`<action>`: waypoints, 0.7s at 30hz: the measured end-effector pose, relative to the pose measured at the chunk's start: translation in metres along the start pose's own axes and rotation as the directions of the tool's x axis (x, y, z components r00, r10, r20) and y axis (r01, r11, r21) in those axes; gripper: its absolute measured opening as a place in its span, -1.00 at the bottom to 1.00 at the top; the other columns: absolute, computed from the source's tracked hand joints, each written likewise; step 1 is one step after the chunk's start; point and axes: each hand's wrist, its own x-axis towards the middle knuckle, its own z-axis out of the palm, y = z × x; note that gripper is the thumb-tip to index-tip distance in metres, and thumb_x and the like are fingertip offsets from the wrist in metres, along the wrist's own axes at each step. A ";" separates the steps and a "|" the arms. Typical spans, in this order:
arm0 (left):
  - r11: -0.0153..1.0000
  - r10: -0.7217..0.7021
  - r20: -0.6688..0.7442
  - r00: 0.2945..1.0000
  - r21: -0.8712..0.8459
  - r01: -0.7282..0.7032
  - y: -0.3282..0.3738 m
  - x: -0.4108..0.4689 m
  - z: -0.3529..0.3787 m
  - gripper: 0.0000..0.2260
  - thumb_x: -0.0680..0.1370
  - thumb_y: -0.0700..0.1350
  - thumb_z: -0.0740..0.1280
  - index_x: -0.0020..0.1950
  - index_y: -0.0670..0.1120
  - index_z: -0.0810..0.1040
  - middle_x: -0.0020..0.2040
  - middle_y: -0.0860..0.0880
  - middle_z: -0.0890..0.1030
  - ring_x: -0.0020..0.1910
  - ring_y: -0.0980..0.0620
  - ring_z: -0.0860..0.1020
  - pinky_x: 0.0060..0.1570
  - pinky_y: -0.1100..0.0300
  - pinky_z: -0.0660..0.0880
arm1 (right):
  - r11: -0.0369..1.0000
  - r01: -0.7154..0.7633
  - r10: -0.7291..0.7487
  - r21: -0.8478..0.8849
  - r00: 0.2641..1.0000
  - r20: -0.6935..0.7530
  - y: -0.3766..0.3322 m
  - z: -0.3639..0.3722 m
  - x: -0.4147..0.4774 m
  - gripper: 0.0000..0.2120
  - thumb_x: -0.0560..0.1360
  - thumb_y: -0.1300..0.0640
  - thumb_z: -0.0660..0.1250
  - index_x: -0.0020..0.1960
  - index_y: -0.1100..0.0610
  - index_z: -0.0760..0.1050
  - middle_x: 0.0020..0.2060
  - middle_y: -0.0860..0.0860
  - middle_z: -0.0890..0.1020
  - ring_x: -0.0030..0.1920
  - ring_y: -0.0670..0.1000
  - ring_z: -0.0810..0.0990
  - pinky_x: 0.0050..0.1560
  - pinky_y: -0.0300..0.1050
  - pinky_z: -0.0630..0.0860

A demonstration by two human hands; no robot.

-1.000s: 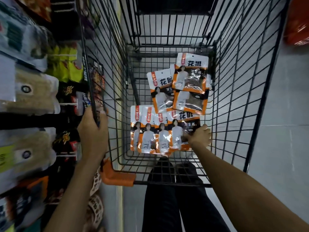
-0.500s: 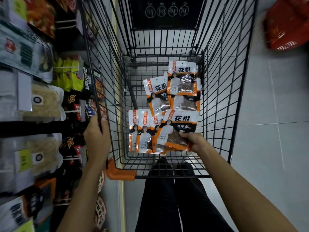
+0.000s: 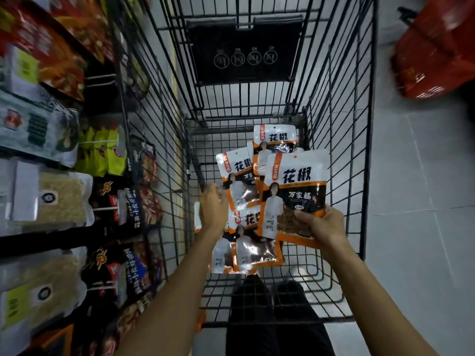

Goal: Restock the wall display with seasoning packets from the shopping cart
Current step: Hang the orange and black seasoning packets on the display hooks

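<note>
- seasoning packet (image 3: 295,191) is up over the shopping cart (image 3: 334,111), right hand (image 3: 321,224) pinching its bottom corner, ready for the wall display (image 3: 61,201).
- left hand (image 3: 213,209) is blurry; fingers look loose, maybe reaching for more packets (image 3: 254,250).

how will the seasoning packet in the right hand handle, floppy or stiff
Probably light: the right hand holds the seasoning packet up by its bottom corner. Likely semi-floppy, a thin pouch, yet it looks fairly flat. Glossy film may slip.

Pale grey tiled floor (image 3: 416,265) down the right side, thin grout lines, blurred red plastic-wrapped bundle (image 3: 437,52) lying at its top right corner, dark metal wall display shelving (image 3: 46,241) crowding the left edge, yellow-green hanging bags (image 3: 102,152) on it, dim cool light.
</note>
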 end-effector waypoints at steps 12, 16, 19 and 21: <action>0.916 -0.396 0.026 0.918 0.083 0.392 -0.023 0.082 0.100 -0.34 0.42 0.02 0.49 0.36 -0.27 0.30 0.29 -0.26 0.46 0.28 -0.23 0.45 0.21 -0.07 0.45 | 1.000 0.007 -0.006 0.028 0.999 -0.036 0.035 0.010 0.039 -0.84 0.42 0.25 0.45 -0.06 0.10 0.51 -0.16 0.03 0.66 -0.13 -0.02 0.64 -0.28 -0.18 0.49; 0.884 -0.462 -0.071 0.884 0.049 0.465 -0.010 0.079 0.104 -0.44 0.39 -0.08 0.52 0.27 -0.24 0.37 0.21 -0.24 0.53 0.18 -0.21 0.52 0.11 -0.03 0.51 | 0.999 0.005 -0.003 0.046 0.999 -0.045 0.036 0.007 0.039 -0.84 0.44 0.26 0.43 -0.09 0.06 0.49 -0.16 0.01 0.65 -0.13 -0.04 0.63 -0.27 -0.18 0.48; 0.868 -0.496 -0.098 0.863 -0.033 0.495 -0.003 0.078 0.108 -0.44 0.40 -0.17 0.51 0.29 -0.25 0.34 0.25 -0.26 0.50 0.22 -0.24 0.49 0.14 -0.11 0.50 | 0.998 0.000 0.003 0.066 0.999 -0.052 0.035 0.007 0.040 -0.84 0.44 0.26 0.42 -0.07 0.07 0.50 -0.17 -0.01 0.66 -0.19 -0.09 0.63 -0.31 -0.22 0.47; 0.856 -0.517 -0.126 0.847 -0.090 0.509 -0.001 0.078 0.109 -0.43 0.40 -0.22 0.50 0.31 -0.26 0.32 0.27 -0.27 0.47 0.24 -0.26 0.47 0.14 -0.13 0.50 | 0.997 -0.001 0.005 0.072 0.999 -0.052 0.035 0.007 0.041 -0.84 0.44 0.25 0.42 -0.07 0.06 0.50 -0.17 -0.02 0.65 -0.20 -0.11 0.62 -0.32 -0.24 0.45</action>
